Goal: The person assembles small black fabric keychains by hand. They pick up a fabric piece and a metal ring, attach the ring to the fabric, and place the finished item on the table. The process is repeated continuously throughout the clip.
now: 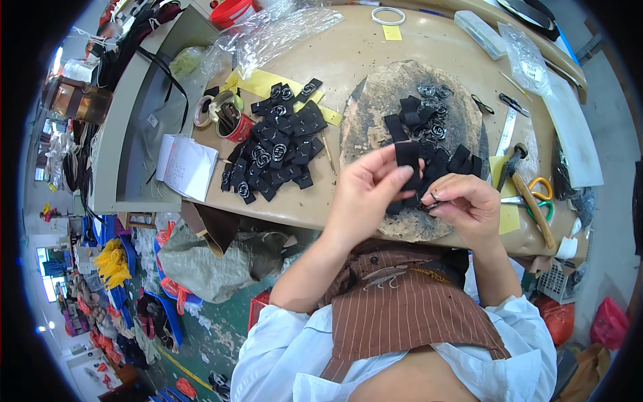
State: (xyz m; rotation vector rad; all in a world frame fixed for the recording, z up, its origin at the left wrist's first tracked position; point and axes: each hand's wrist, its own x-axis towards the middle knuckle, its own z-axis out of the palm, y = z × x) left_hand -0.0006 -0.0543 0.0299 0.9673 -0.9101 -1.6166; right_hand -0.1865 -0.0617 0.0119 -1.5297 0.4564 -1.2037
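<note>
My left hand [367, 193] pinches a short black fabric strap [406, 155] between thumb and fingers, over the near part of a worn round block [369, 107]. Close beside it, my right hand [470, 202] has thumb and fingertips pressed together on a small dark ring-like piece [434, 199], too small to make out fully. Behind both hands, more black straps [416, 115] and several loose metal rings [439, 107] lie on the block. To the left is a heap of black strap pieces [273, 144], some bearing silver oval ornaments.
A red tin of tools [239, 128], a roll of tape [203, 111] and a paper pad [187, 165] stand left on the table [308, 209]. At right lie a hammer [532, 204], scissors [539, 189], a metal ruler [508, 132] and a clear plastic box [479, 34].
</note>
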